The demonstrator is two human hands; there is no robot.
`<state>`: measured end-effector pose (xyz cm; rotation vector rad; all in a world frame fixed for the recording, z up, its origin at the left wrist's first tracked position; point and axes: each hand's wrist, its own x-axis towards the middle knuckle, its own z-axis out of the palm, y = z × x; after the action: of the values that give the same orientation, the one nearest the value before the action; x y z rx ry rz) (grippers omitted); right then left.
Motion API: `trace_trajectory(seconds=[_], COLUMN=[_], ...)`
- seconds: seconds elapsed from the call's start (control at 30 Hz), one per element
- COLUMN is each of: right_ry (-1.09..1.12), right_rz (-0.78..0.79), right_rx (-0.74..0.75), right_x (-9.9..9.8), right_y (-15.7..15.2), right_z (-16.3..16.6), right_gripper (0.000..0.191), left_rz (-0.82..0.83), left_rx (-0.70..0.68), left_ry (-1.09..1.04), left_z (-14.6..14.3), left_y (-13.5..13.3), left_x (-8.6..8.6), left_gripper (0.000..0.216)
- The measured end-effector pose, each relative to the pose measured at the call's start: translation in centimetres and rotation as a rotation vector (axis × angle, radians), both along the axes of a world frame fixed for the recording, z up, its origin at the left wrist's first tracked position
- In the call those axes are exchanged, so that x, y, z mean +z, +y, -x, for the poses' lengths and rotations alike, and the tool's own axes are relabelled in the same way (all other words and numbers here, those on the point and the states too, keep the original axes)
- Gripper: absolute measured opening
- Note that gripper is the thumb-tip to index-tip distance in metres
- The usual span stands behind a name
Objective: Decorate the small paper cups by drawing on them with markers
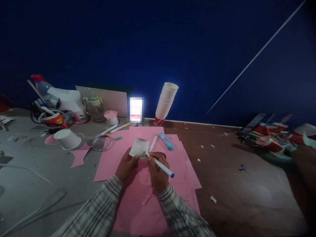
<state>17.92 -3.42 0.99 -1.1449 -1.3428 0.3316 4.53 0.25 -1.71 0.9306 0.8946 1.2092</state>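
My left hand [125, 165] is closed around a white paper cup [139, 147], holding it tilted above the pink paper sheets [116, 154]. My right hand [156, 171] grips a white marker with a blue end [161, 166]; its tip touches the lower side of the cup, where greenish marks show. Both hands are over the middle of the pink sheets. A blue marker [166, 141] and a white pen [153, 144] lie on the pink paper just beyond the cup.
A leaning stack of white paper cups [166, 102] stands at the back. An upturned white cup [67, 139], a wire ring [101, 143], a jar [95, 108], a bottle and tools crowd the left. Red and white cup scraps [271, 136] pile up at right. Dark blue wall behind.
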Motion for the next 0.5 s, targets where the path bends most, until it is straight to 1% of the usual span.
trace_trajectory(seconds=[0.2,0.33,0.5], right_ry=[0.025,0.031,0.023], right_rz=[-0.030,0.005,-0.026], right_rx=[0.024,0.005,0.019], right_x=[-0.04,-0.07,-0.17], right_y=[-0.01,-0.03,-0.02], right_z=[0.08,0.05,0.07], right_gripper=[0.010,0.010,0.010], left_rz=[-0.009,-0.007,-0.001], left_rx=[-0.009,-0.005,-0.003], left_ry=[0.008,0.017,-0.007], left_z=[0.00,-0.05,-0.15], left_y=[-0.07,-0.07,-0.11], left_x=[0.16,0.38,0.54], left_gripper=[0.049,0.051,0.052])
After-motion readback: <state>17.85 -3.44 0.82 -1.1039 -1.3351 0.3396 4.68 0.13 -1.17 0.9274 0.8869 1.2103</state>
